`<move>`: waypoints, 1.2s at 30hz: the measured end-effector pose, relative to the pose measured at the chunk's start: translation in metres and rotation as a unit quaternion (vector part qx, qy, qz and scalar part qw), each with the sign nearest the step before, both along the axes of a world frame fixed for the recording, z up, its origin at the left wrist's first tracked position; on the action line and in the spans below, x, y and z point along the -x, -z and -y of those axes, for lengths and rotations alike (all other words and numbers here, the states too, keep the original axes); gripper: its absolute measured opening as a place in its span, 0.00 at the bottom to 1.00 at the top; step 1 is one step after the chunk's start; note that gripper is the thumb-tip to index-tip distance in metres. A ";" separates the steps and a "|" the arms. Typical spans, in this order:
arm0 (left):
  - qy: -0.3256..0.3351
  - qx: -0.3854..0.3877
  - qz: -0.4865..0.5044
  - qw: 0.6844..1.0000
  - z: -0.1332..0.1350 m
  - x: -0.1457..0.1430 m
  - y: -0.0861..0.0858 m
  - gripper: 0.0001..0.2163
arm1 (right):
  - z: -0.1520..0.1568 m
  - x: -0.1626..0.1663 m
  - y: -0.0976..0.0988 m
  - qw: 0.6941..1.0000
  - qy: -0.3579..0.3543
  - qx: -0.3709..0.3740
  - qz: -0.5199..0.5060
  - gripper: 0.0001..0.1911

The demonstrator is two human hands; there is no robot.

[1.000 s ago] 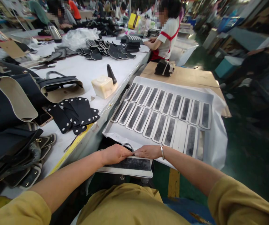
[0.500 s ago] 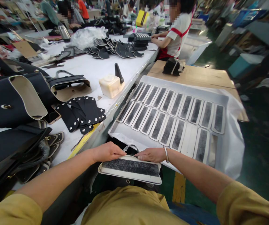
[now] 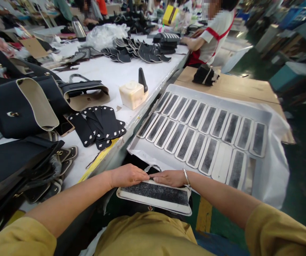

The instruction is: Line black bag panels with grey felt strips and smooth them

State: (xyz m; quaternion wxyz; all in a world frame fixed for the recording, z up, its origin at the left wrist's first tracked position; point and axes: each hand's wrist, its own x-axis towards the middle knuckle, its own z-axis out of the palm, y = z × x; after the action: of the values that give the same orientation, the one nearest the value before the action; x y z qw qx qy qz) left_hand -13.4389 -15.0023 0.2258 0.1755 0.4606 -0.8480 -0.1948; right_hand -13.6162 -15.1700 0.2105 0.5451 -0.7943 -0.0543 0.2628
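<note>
A person in yellow sleeves sits at a crowded bench with both hands laid palm-down on a strip, white-edged with a dark, rough middle. The strip lies across the lap on something dark, just short of the near edge of a white sheet. The left hand and the right hand, which wears a bracelet, meet fingertip to fingertip along the strip's far edge. Each grip is spread flat, fingers stretched and pressing down rather than closed round anything. The thumbs are hidden.

Over the past second little has changed. The hands have kept the same pose on the same edge, and the strip has only slid a touch to the right and tilted, its right end now lower. By the look of it the pressing along that edge goes on, with the strip not yet lifted off the lap. A grey loop shows just behind the fingertips.

On the sheet, two rows of like strips lie side by side, with one pale strip in the near row. On the bench are dark bags, black pieces with white marks, and a cream block. A co-worker sits farther along the bench.
</note>
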 end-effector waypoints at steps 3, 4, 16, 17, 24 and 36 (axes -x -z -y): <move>0.001 -0.010 -0.007 1.000 0.001 -0.001 0.001 0.14 | -0.005 -0.008 0.001 1.000 0.000 -0.016 0.013 0.33; -0.005 -0.020 -0.017 1.000 0.000 -0.003 0.001 0.14 | -0.007 -0.010 0.001 1.000 0.000 -0.019 0.016 0.32; -0.128 -0.113 -0.099 0.980 -0.034 -0.041 0.003 0.13 | -0.016 -0.027 0.001 1.000 0.010 0.016 0.016 0.31; -0.124 -0.112 -0.097 0.981 -0.034 -0.042 0.004 0.13 | -0.018 -0.030 0.003 1.000 0.011 0.019 0.017 0.31; -0.100 -0.095 -0.099 0.985 -0.035 -0.044 0.008 0.14 | -0.033 -0.051 0.006 0.999 -0.005 0.008 0.034 0.34; -0.121 -0.072 -0.101 0.985 -0.048 -0.050 0.005 0.15 | -0.051 -0.079 0.017 0.997 -0.003 0.044 0.067 0.30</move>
State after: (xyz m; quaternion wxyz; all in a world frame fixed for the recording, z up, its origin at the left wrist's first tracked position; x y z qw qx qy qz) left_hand -13.3890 -14.9538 0.2205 0.2492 0.5490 -0.7478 -0.2780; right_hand -13.5373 -15.1195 0.1933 0.5037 -0.8334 -0.0816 0.2124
